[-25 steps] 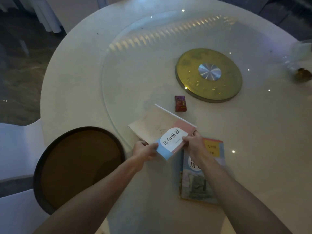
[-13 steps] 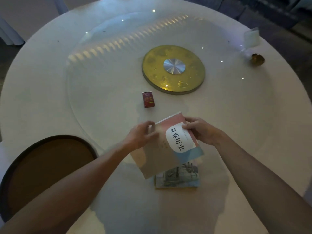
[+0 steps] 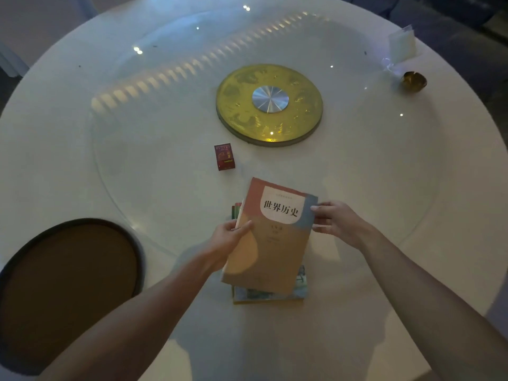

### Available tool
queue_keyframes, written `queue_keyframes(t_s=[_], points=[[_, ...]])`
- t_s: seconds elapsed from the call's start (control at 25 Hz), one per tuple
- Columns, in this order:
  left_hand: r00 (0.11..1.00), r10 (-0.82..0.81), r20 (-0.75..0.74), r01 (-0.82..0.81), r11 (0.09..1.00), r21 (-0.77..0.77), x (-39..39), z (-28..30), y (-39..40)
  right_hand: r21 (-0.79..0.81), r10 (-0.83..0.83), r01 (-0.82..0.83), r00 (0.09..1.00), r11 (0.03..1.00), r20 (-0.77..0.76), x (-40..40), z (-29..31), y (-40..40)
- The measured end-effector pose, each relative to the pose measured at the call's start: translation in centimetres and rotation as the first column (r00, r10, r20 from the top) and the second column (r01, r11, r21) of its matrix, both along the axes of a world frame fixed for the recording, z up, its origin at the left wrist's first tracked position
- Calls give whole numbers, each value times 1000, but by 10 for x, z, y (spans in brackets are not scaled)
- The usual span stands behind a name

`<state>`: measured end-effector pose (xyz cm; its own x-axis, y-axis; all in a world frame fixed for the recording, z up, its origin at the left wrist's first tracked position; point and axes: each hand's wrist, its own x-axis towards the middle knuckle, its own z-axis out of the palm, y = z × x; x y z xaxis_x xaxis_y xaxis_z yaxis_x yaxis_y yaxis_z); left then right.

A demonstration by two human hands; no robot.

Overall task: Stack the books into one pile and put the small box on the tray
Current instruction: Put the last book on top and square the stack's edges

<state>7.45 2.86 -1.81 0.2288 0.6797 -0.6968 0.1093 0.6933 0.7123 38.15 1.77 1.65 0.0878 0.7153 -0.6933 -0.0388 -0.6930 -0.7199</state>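
Observation:
A tan and pink book (image 3: 272, 237) with a white title patch lies over a second book (image 3: 270, 295), whose green and yellow edges show below and at the upper left. My left hand (image 3: 229, 237) grips the top book's left edge. My right hand (image 3: 336, 221) touches its right edge with the fingertips. A small dark red box (image 3: 224, 157) stands on the glass beyond the books, apart from both hands. The round brown tray (image 3: 68, 287) with a dark rim sits at the left, near the table's edge.
A gold disc (image 3: 269, 104) with a silver hub marks the centre of the glass turntable (image 3: 165, 105). At the far right stand a small gold bowl (image 3: 413, 81) and a clear plastic bag (image 3: 401, 48). The white round table (image 3: 412, 243) fills the view.
The top book has turned so its title reads upright and has come down over the lower book. Both hands have shifted along its side edges.

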Motion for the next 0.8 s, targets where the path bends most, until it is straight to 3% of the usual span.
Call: queue_keyframes(t_s=[0.08, 0.16, 0.24, 0.32, 0.4, 0.48, 0.64, 0.8], points=[[997, 56, -58, -58, 998, -28, 15, -12, -13, 3, -121, 122, 992, 993, -17, -10, -12, -8], [983, 72, -167, -78, 997, -28, 24, -22, -28, -9, -69, 70, 994, 998, 83, -22, -24, -15], [917, -17, -399, 66, 992, 110, 23, -29, -39, -4, -8, 8, 995, 1000, 97, -28, -32, -21], [763, -73, -642, 298, 922, 249, 17, -33, -44, 15, 7, -8, 999, 1000, 48, -31, -35, -25], [683, -28, -730, 363, 880, 306, 11, -32, -45, 29, 14, -16, 998, 999, 66, -35, -38, -27], [688, 0, -726, 336, 887, 318, 7, -32, -43, 6, -4, 3, 988, 1000, 157, -42, -45, -32], [875, -9, -485, 159, 950, 268, 9, -36, -43, -101, 68, -42, 962, 994, 264, -58, -60, -45], [889, 71, -452, 5, 986, 164, 12, -36, -40, -87, 104, -77, 922, 993, 372, -72, -65, -44]])
